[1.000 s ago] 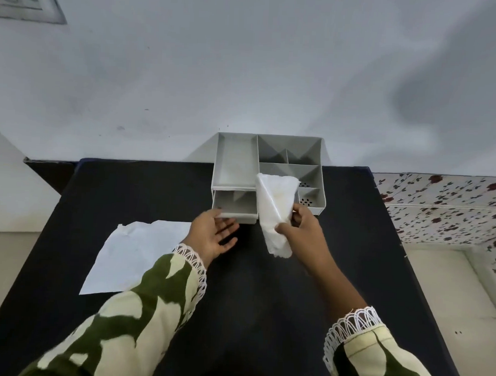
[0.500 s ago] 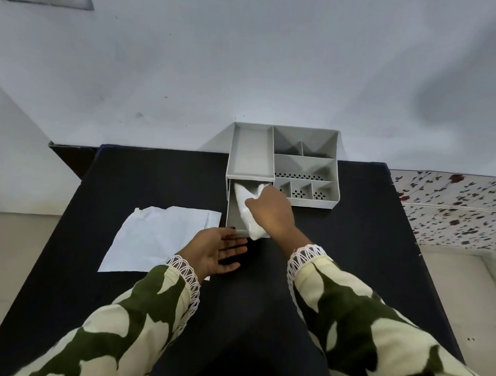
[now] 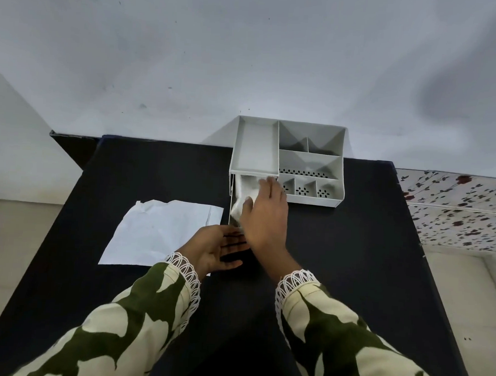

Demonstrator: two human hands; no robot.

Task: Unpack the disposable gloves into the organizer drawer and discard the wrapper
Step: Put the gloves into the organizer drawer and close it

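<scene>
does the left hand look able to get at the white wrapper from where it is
Probably yes: the left hand lies open on the table right beside the wrapper, its wrist over one corner, with nothing between them; the right hand is busy at the drawer.

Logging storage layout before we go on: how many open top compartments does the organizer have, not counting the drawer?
7: one long tray at left, two at back right, one wide middle one, three small front ones. The right hand partly covers the leftmost.

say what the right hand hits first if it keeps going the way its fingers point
Probably the back of the drawer cavity, under the organizer tray; the right hand is already pressing the gloves in. Depth is unclear.
</scene>
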